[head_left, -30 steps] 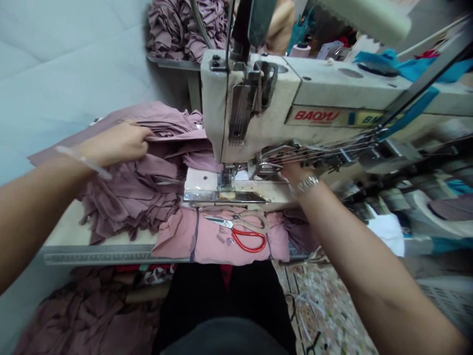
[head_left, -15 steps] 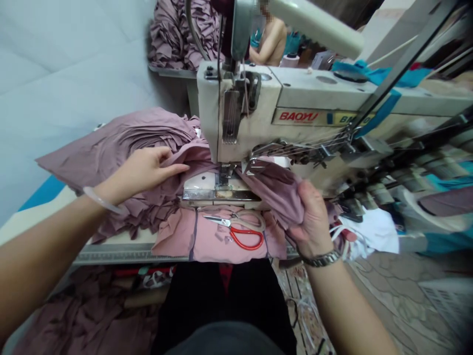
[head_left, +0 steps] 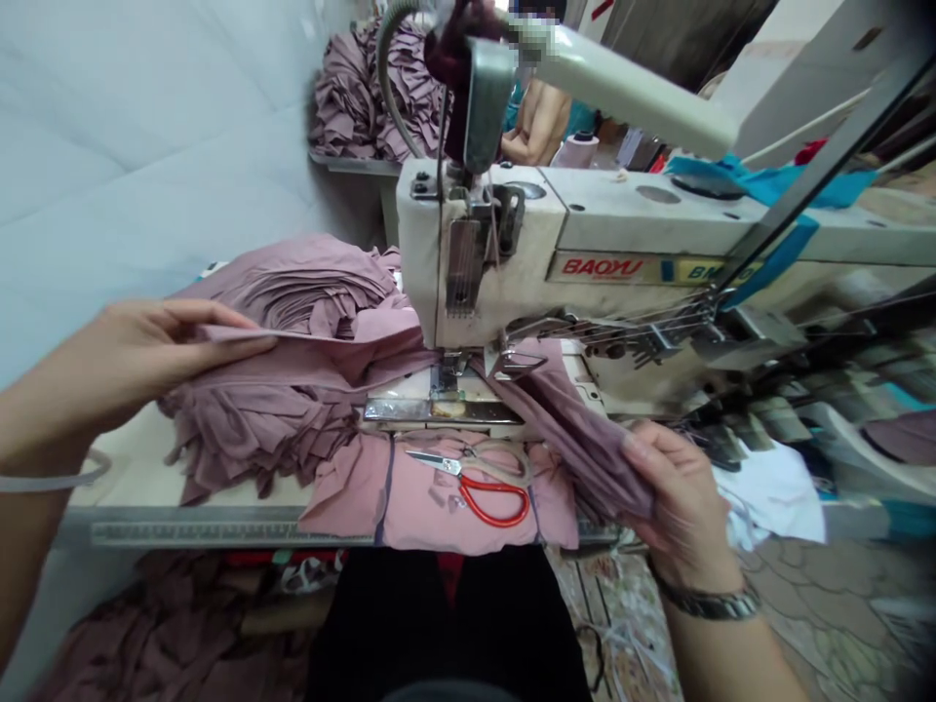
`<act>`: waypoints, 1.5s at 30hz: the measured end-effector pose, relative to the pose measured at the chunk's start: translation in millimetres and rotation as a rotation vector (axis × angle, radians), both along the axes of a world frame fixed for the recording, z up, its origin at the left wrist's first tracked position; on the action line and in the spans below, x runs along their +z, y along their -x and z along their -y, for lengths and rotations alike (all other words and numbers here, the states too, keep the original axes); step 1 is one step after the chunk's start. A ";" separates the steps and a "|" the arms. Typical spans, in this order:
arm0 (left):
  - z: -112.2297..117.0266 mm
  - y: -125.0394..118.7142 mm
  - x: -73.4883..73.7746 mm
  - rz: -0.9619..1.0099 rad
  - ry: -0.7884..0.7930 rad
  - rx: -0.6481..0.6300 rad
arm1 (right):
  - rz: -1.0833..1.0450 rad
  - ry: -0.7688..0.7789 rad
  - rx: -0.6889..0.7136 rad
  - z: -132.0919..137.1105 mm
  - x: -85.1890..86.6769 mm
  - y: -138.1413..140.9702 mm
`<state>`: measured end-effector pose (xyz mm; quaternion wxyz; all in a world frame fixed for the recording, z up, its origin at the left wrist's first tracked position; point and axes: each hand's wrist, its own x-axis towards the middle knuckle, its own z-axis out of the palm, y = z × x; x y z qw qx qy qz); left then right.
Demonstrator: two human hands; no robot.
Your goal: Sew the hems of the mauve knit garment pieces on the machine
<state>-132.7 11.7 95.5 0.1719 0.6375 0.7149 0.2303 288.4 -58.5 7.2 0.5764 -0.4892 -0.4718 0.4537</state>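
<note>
My left hand [head_left: 157, 346] pinches the edge of a mauve knit fabric piece [head_left: 314, 356] above a heap of the same cloth [head_left: 255, 424]. That piece runs to the presser foot [head_left: 448, 375] of an industrial BAOYU sewing machine [head_left: 475, 263]. My right hand [head_left: 680, 497] is shut on a gathered mauve fabric length [head_left: 570, 434] coming from the foot's right side. The needle area is partly hidden by the machine's head and cloth. Red-handled scissors [head_left: 475, 487] lie on folded pink cloth [head_left: 439, 507] in front of the machine, away from both hands.
A metal ruler strip [head_left: 205, 533] lines the table's front edge. Behind the machine are another mauve heap [head_left: 372, 102], a co-worker's hand [head_left: 537, 132] and a thread cone [head_left: 574, 151]. White cloth [head_left: 775, 497] lies right; mauve cloth [head_left: 161, 643] lies on the floor.
My left hand has moved left and now pinches the fabric edge, drawing it flatter. My right hand has moved down and right, pulling the gathered fabric toward me.
</note>
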 end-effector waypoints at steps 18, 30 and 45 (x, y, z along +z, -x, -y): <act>37.9 -105.8 -103.4 -0.330 -0.605 -0.726 | 1.408 -1.068 0.311 -54.3 -20.5 51.8; -18.8 -118.8 -100.8 -0.109 -0.647 -0.388 | 1.469 -1.002 0.266 -53.5 -19.7 55.0; 53.2 -128.8 -98.6 -0.697 -0.529 -0.557 | 1.446 -0.949 0.192 -36.8 -23.1 71.8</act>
